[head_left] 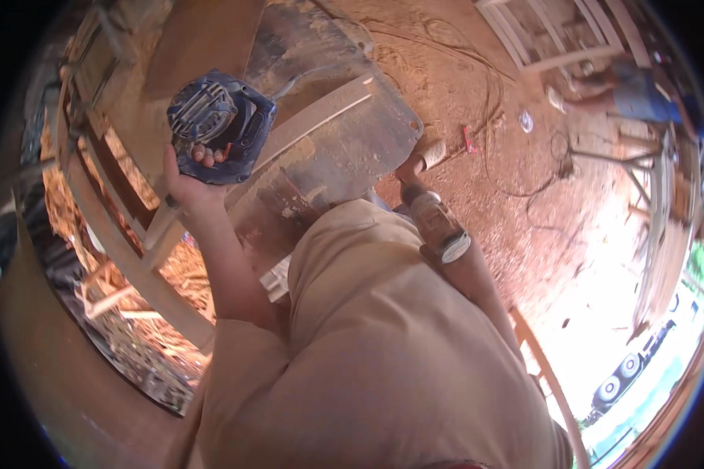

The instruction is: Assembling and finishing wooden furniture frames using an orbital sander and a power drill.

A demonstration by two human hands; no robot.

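My left hand (199, 184) is raised over the left side of the work surface, fingers wrapped round the loop handle of a dark blue power tool (250, 129). The tool has a round, ribbed housing with vents, and a small red part shows by my fingertips. Behind it a cord (305, 73) runs off to the right. Beside the tool a narrow wooden board (321, 113) lies slantwise on the dusty dark worktop (321, 160). Near my knee is my right hand (424, 205), with a watch (455, 247) on the wrist; its fingers cannot be made out.
A wide brown panel (203, 47) lies at the far left. Wooden framing (105, 191) and piled shavings (176, 289) are at left. Cables cross the reddish floor (461, 86), where a small red object (468, 139) lies. Another person (633, 92) is at far right, near a wooden frame (555, 35).
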